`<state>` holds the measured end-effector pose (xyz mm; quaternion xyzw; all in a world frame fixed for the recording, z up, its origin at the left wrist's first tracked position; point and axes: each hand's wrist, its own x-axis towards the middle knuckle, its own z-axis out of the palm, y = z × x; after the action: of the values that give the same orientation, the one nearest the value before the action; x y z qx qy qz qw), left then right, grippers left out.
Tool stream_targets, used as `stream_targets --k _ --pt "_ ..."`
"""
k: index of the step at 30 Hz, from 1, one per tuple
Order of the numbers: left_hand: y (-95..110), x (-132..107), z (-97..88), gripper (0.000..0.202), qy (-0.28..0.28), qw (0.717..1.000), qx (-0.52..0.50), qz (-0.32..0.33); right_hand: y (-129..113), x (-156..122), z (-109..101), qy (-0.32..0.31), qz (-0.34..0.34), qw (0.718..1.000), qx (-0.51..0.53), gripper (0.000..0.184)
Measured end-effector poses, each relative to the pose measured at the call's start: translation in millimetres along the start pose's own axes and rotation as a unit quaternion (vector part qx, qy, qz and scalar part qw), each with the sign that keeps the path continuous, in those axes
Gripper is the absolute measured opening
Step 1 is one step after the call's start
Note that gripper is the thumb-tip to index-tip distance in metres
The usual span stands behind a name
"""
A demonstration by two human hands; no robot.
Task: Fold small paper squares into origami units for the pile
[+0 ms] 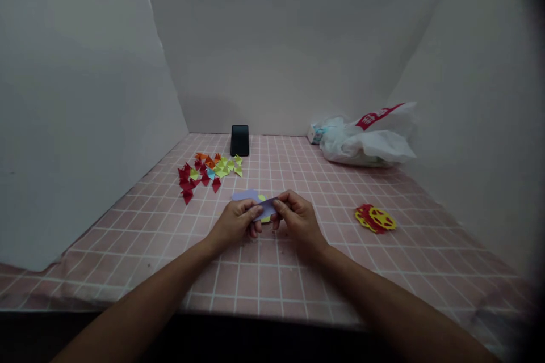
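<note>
A small purple piece of paper (267,209) is stretched between my two hands above the middle of the table. My left hand (236,218) pinches its left end, thumb on top. The right end is pinched by my right hand (297,215), with the thumb and curled fingers closed on it. Behind my left hand lies purple paper (246,194) on the tablecloth. Some yellow paper (263,198) shows partly under the held piece, mostly covered by it and my fingers.
Several folded red, orange, yellow and blue paper pieces (205,177) lie at the left. A black phone (239,140) stands behind them. At the back right sit a white plastic bag (366,144) and a small box (314,134). Red and yellow cut-out discs (376,219) lie right.
</note>
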<state>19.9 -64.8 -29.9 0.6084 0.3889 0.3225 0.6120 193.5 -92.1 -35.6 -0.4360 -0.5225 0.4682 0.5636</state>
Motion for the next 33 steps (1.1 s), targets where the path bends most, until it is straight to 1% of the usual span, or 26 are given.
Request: stream_targets --k 4,8,10,11,13,15,17,18,19,20,21,22,24,25,26,27,28,30,33 --pt "1 -1 -2.3 0.040 -0.003 0.998 0.065 0.011 -1 1 -1 -0.006 0.026 0.999 0.023 0.022" --pt "4 -1 -4.2 0.026 0.001 0.991 0.119 0.063 -4 1 -1 -0.065 0.081 0.994 0.031 0.021" --pt "5 0 -3.8 0.024 0.007 0.990 0.121 0.074 -5 2 -1 -0.078 0.083 0.993 0.028 0.021" --pt "5 0 -3.5 0.026 0.015 0.991 0.115 0.073 -5 3 -2 -0.076 0.075 0.994 0.027 0.022" --pt "3 2 -2.9 0.029 0.042 0.994 0.079 0.067 -6 6 -5 -0.041 0.043 0.998 0.019 0.022" --pt "0 3 -2.5 0.032 0.080 0.995 0.021 0.054 -6 8 -6 0.002 0.019 1.000 0.023 0.024" --pt "-3 5 -2.0 0.034 0.109 0.992 -0.042 0.041 -5 7 -5 -0.007 0.038 0.999 0.013 0.025" --pt "-5 5 -1.4 0.034 0.113 0.991 -0.067 0.034 -4 7 -3 -0.024 0.058 0.998 0.006 0.026" --pt "-6 5 -0.7 0.035 0.110 0.990 -0.087 0.027 -3 6 -1 -0.049 0.071 0.996 -0.001 0.026" --pt "-6 5 0.2 0.034 0.103 0.989 -0.100 0.023 -1 4 2 -0.097 0.071 0.993 -0.010 0.023" --pt "-7 5 1.1 0.034 0.096 0.989 -0.108 0.021 0 3 4 -0.132 0.055 0.990 -0.010 0.020" --pt "-7 4 1.9 0.034 0.090 0.989 -0.112 0.024 0 3 5 -0.140 0.047 0.989 -0.011 0.018" --pt "-6 3 3.1 0.031 0.087 0.990 -0.105 0.035 1 3 4 -0.110 0.062 0.992 -0.014 0.019" --pt "-5 3 3.3 0.030 0.087 0.991 -0.091 0.038 1 3 3 -0.084 0.067 0.994 -0.010 0.017" --pt "-5 3 3.3 0.030 0.086 0.993 -0.072 0.037 1 4 1 -0.062 0.066 0.996 -0.005 0.015" --pt "-4 3 3.2 0.029 0.086 0.994 -0.050 0.035 0 5 -2 -0.055 0.059 0.997 -0.008 0.014" --pt "-3 3 2.9 0.029 0.084 0.996 -0.028 0.030 0 5 -3 -0.054 0.050 0.997 -0.015 0.013" --pt "-2 3 2.2 0.028 0.081 0.996 0.003 0.026 1 6 -6 -0.075 0.041 0.996 -0.041 0.013" --pt "-2 3 1.2 0.029 0.082 0.996 0.011 0.043 3 5 -5 -0.105 0.037 0.992 -0.053 0.016"
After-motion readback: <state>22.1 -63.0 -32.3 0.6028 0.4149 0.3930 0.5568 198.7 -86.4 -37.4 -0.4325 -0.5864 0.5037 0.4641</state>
